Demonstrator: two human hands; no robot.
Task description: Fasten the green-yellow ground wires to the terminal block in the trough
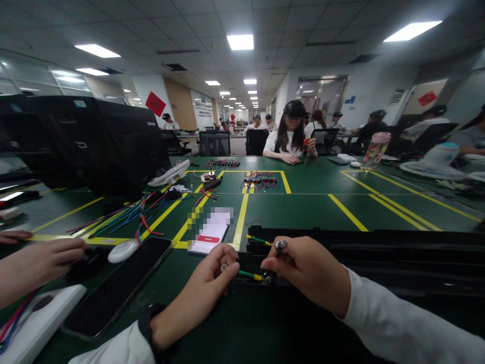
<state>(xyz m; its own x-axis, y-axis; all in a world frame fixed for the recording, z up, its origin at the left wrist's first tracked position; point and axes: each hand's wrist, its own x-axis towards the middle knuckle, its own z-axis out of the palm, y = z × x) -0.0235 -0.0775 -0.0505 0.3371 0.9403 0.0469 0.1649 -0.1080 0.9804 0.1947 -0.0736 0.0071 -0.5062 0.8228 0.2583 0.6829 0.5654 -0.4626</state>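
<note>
My left hand [214,275] is closed in a pinch around a green-and-yellow wire [248,274], with a small pale ring end showing between thumb and finger. The wire's other end has a yellow sleeve and meets a shiny metal fastener [267,277] on a long black panel [364,253]. Just above that fastener, my right hand [303,268] is closed on a small shiny metal piece [280,245]; most of it is hidden by the fingers. A second green wire [259,239] with yellow sleeves lies behind my right hand on the panel.
A phone [121,285] and a white round object [123,251] lie left. Beyond my left hand is a phone with a lit screen [210,237]. Loose coloured wires [129,215] lie near a black monitor [125,136]. Another person's hand [56,258] reaches in from the left; a co-worker sits opposite.
</note>
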